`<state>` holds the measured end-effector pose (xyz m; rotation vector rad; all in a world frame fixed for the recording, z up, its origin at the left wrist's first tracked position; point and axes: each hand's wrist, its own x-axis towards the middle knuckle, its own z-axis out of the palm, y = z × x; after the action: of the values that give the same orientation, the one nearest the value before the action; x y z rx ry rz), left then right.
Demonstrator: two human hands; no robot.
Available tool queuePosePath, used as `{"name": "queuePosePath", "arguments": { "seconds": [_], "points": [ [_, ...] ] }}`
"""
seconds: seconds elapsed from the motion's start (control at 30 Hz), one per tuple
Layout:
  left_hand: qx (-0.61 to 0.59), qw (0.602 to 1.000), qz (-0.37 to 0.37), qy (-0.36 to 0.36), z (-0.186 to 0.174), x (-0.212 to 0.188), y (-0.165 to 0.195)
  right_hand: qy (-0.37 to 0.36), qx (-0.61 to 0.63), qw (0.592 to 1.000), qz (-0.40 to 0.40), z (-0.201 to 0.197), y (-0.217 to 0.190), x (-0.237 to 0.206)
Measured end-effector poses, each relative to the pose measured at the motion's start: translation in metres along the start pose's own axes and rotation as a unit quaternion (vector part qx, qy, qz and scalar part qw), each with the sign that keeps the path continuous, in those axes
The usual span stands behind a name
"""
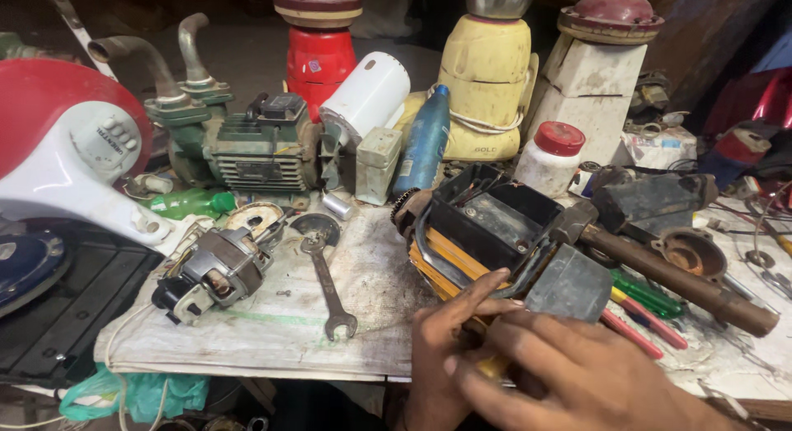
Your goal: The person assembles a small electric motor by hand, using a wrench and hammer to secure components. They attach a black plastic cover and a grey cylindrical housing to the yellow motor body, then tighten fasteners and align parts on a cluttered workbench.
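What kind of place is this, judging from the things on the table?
Most likely a small repair workshop for electrical appliances. A bare grey electric motor lies opened beside a steel open-ended spanner on the worn white table cover, a green water pump stands behind, and old mixer-grinder bases line the back.

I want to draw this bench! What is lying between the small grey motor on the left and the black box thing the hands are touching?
In the head view, a spanner lies on the dirty white cloth between the small motor and the black housing.
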<state>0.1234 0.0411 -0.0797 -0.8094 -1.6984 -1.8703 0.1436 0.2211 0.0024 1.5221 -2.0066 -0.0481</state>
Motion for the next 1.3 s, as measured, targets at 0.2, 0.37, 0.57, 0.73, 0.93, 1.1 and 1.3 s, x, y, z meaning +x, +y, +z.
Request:
{"name": "queuePosePath", "arguments": {
  "seconds": [0.2, 0.37, 0.57, 0.73, 0.93, 1.1, 1.3],
  "points": [
    [0.058, 0.996, -0.059, 0.041, 0.012, -0.001, 0.000, 0.129, 0.096, 0.904, 0.396, -0.022, -0.010, 0.000],
    [0.003, 0.995, -0.072, 0.074, 0.016, -0.009, -0.006, -0.013, 0.127, 0.954, 0.271, -0.008, 0.002, -0.023],
    [-0.143, 0.977, -0.155, 0.029, 0.001, -0.018, -0.005, -0.047, 0.011, 0.991, 0.126, 0.006, -0.001, -0.054],
    [-0.118, 0.975, -0.182, -0.052, -0.011, -0.012, 0.011, 0.015, 0.027, 0.981, 0.192, 0.000, -0.006, -0.049],
    [0.336, 0.939, 0.074, -0.002, -0.077, 0.062, 0.016, 0.136, 0.089, 0.886, 0.434, 0.015, -0.011, -0.079],
    [0.287, 0.939, 0.043, -0.183, -0.111, 0.133, -0.018, -0.035, 0.121, 0.684, 0.718, 0.041, -0.025, -0.128],
    [0.288, 0.923, -0.027, -0.253, -0.080, 0.139, -0.032, 0.100, 0.278, 0.701, 0.649, 0.072, -0.028, -0.149]
  ]
}}
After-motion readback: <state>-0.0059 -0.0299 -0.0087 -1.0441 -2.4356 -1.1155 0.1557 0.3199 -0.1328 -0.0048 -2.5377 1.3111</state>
